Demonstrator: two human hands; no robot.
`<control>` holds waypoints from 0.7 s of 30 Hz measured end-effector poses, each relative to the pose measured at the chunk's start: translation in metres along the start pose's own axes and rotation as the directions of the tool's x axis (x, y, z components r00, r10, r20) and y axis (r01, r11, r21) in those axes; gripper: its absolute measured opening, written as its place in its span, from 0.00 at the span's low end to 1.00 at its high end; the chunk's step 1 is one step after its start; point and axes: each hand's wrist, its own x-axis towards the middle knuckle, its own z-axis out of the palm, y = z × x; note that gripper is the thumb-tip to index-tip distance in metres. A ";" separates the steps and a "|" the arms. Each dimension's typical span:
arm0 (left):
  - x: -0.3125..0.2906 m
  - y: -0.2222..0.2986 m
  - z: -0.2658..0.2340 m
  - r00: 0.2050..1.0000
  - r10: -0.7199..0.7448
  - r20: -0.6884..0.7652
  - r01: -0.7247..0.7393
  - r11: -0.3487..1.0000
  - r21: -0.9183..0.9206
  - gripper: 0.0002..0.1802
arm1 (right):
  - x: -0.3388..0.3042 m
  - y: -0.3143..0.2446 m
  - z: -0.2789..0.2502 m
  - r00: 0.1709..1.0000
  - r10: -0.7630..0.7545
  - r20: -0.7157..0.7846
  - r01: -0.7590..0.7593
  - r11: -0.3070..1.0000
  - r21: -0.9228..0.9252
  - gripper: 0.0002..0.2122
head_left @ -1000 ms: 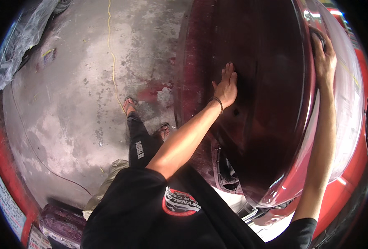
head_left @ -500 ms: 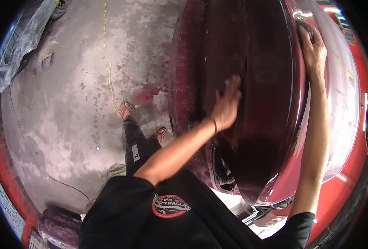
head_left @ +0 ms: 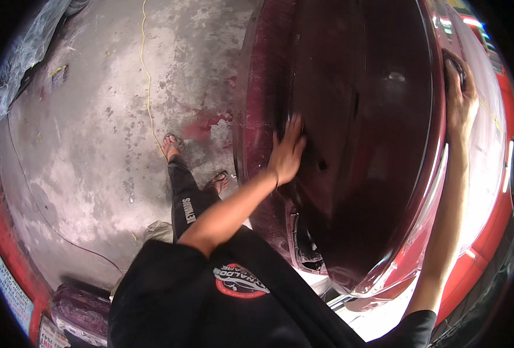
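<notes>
The dark red, glossy painted car body panel (head_left: 379, 133), large and curved, fills the view from 12 o'clock round to 4 o'clock, its lower end tapering toward 5 o'clock above a bright strip of white surface. Both hands lie on it, well apart from each other. The left hand (head_left: 287, 152) sits near the centre of the picture, on the panel's left part close to its 9 o'clock edge; its fingers are spread and laid flat, palm pressed against the paint, holding nothing. The bare left forearm runs down from it toward 7 o'clock to the person's black shirt with a round red and white emblem (head_left: 239, 281). The right hand (head_left: 461, 95) is at 2 o'clock, on the panel's outer right edge where the red paint meets a paler, shiny band; its fingers curl over a small dark object (head_left: 453, 65), too hidden to tell what it is, and the hand presses it against the surface. The right arm stretches straight down along the panel's right rim toward 5 o'clock.

At 9 o'clock from the left hand lies the grey, stained concrete floor (head_left: 94, 145), with a thin yellow cord (head_left: 147, 75) running from 12 o'clock down toward the person's sandalled feet (head_left: 173, 146), which stand just beside the panel's left edge. A crumpled clear plastic sheet (head_left: 25, 58) lies at 10 o'clock.
</notes>
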 end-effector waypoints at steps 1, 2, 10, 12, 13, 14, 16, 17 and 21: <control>-0.041 -0.005 0.007 0.997 -0.038 0.060 0.037 0.999 0.021 0.37 | -0.004 -0.005 -0.002 1.000 -0.017 0.011 0.017 0.999 0.031 0.19; -0.062 -0.010 0.011 0.991 -0.079 0.109 0.075 0.996 0.043 0.37 | -0.005 -0.006 0.000 1.000 -0.010 0.021 0.009 0.999 0.040 0.18; 0.169 -0.018 -0.057 0.996 0.074 -0.043 -0.059 0.958 0.281 0.35 | -0.004 -0.020 0.002 0.996 0.008 0.094 -0.031 0.970 0.240 0.14; 0.186 -0.001 -0.073 0.997 0.011 0.074 -0.027 0.975 0.223 0.36 | -0.008 -0.010 -0.001 0.996 0.018 0.088 -0.043 0.954 0.297 0.13; 0.184 -0.017 -0.069 0.998 0.034 0.056 -0.046 0.976 0.213 0.36 | 0.000 -0.035 0.000 0.994 0.011 0.108 -0.033 0.980 0.198 0.13; 0.183 -0.019 -0.070 0.996 0.066 0.055 -0.077 0.974 0.213 0.36 | 0.004 -0.056 -0.001 0.993 0.027 0.115 -0.037 0.995 0.092 0.13; 0.126 -0.011 -0.053 0.990 -0.018 0.139 0.017 1.000 0.006 0.38 | -0.005 -0.049 -0.008 0.991 0.080 0.108 -0.087 0.994 0.067 0.12; 0.098 -0.007 -0.053 0.967 -0.063 0.248 0.072 0.997 -0.030 0.38 | -0.011 -0.046 -0.010 0.991 0.108 0.084 -0.112 0.993 0.044 0.12; 0.034 -0.036 -0.095 0.847 -0.119 0.519 0.278 0.930 -0.239 0.42 | -0.007 -0.057 -0.004 0.988 0.150 -0.038 -0.150 0.989 0.007 0.11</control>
